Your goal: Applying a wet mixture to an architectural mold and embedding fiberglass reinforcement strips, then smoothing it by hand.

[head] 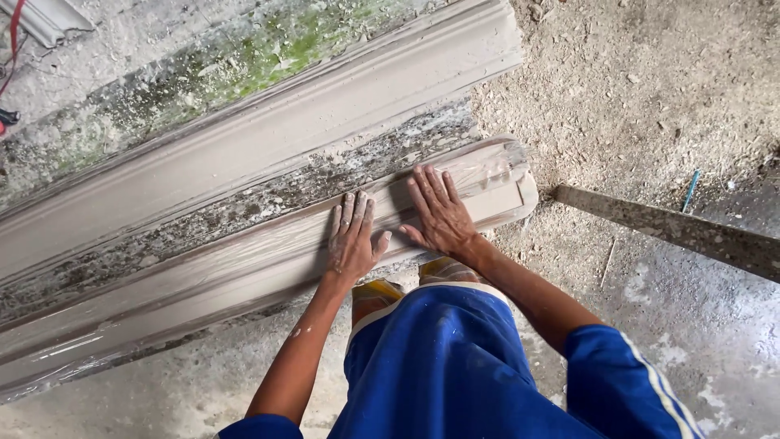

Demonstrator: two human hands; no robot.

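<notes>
Both hands lie flat, fingers spread, gripping nothing, on the near moulding [244, 272], a long grey profiled strip under glossy clear film on the floor. The left hand [352, 242] presses beside the right hand [439, 213], which sits nearer the strip's rounded end. Beyond it lies a crusted, flaky band [244, 207], then a second grey moulding [268, 134]. A stained board [674, 230] lies well apart on the dusty floor [642, 97].

Both the left hand [351, 240] and right hand [439, 213] press flat, fingers spread, on the near grey moulding strip [244, 260], beside a farther moulding strip [268, 138] on the dusty floor [650, 81].
</notes>
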